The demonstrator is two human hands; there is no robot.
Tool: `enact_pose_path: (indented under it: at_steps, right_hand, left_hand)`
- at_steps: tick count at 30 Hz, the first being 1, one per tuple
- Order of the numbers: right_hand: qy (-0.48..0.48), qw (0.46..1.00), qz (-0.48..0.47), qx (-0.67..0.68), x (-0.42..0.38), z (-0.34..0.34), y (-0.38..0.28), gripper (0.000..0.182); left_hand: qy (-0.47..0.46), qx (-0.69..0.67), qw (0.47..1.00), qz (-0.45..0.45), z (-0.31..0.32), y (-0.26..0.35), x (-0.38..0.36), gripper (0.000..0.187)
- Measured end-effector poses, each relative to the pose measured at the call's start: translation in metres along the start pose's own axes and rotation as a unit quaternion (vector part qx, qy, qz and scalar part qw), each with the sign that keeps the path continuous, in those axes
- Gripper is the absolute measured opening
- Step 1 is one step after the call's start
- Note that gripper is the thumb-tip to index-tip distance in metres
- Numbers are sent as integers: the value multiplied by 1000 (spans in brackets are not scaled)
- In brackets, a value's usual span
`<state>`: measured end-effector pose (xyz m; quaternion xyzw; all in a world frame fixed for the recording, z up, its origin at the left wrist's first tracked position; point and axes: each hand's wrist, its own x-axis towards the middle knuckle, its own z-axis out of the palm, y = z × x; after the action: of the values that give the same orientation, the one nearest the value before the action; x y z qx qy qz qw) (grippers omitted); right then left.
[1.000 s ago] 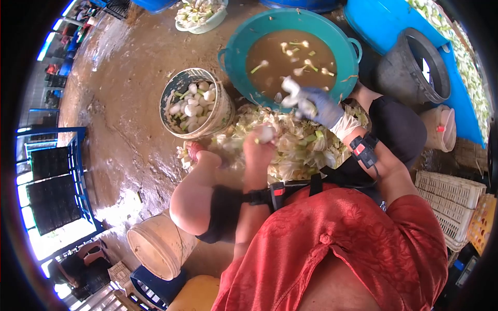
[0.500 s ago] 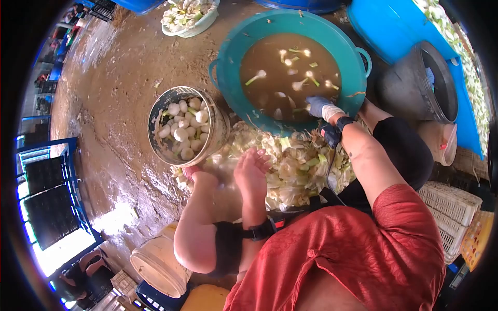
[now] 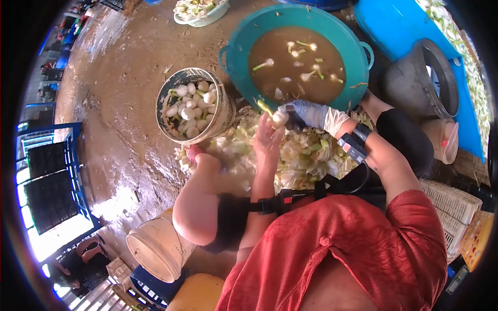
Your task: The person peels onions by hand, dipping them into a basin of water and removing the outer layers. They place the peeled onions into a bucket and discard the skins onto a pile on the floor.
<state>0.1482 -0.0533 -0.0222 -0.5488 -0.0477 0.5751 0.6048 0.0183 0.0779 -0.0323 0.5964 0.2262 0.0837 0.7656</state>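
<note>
A white bulb [image 3: 279,119] with a green stalk, much like fresh garlic or onion, is held between my two hands above the heap of peelings. My bare left hand [image 3: 268,139] has its fingers closed about the stalk side of it. From the other side, my right hand [image 3: 310,115], in a blue-grey glove with dark fingers, grips the bulb; the glove hides part of it. Behind them is a green tub [image 3: 236,78] of brown water, where several stalked bulbs [image 3: 307,76] float. To the left stands a bucket [image 3: 224,111] of trimmed white bulbs [image 3: 190,113].
Pale peelings [image 3: 306,163] cover the ground between my legs. A black bucket [image 3: 410,85] and a blue container [image 3: 381,31] stand at the right. A bowl of peelings [image 3: 205,20] sits at the far side on wet brown floor [image 3: 124,83]. A lidded pale bucket [image 3: 155,254] is lower left.
My right hand has come out of the tub's water toward me with a stalked bulb. The left hand has risen and turned to meet it, and its fingers have closed on the bulb.
</note>
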Motion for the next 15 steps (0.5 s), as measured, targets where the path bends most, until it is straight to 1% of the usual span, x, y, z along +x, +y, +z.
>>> enact_pose_path:
  at_steps: [1, 2, 3, 4, 5, 6, 7, 8, 9, 10, 11, 12, 13, 14, 15]
  right_hand:
    - [22, 997, 4, -67, -12, 15, -7, 50]
    - [22, 997, 0, -70, -16, 19, -6, 50]
    - [34, 994, -16, -99, -20, 23, -5, 49]
    - [46, 990, -31, -127, -24, 26, -5, 48]
    - [65, 990, -7, -124, -31, 27, -9, 46]
    - [66, 990, -10, -126, -31, 28, -6, 46]
    - [114, 952, -162, -234, -28, 28, 2, 40]
    - [159, 877, -307, -332, -25, 28, 10, 35]
    - [151, 860, -347, -342, -21, 27, 15, 29]
    - [154, 858, -349, -343, -24, 30, 16, 29]
    - [196, 831, -331, -402, -26, 36, 18, 28]
    - [235, 799, -311, -457, -27, 40, 19, 27]
    - [245, 778, -309, -488, -29, 45, 17, 20]
    - [245, 777, -311, -489, -32, 49, 15, 20]
    - [255, 737, -283, -557, -36, 54, 13, 18]
  left_hand:
    - [-24, 30, 999, -4, -2, 4, -1, 48]
    - [-47, 59, 997, -7, -3, 7, -1, 46]
    - [-32, 51, 998, 1, -3, 9, -2, 41]
    - [-33, 51, 998, 5, -3, 14, -6, 41]
    - [-29, -21, 999, -15, -3, 18, -9, 40]
    - [-26, -92, 995, -34, -2, 21, -12, 38]
    - [-27, -85, 995, -36, -3, 20, -13, 37]
    - [-29, -86, 995, -33, -3, 22, -16, 37]
    - [-36, -81, 995, -37, -3, 24, -19, 37]
    - [-42, -77, 995, -41, -3, 25, -21, 37]
    - [-44, -78, 995, -39, -3, 23, -22, 37]
    - [-41, -51, 998, -24, -5, 19, -23, 37]
    - [-36, -24, 999, -10, -5, 20, -25, 37]
    - [-36, -24, 999, -8, -4, 21, -27, 37]
    - [-41, -6, 999, 9, -3, 22, -29, 37]
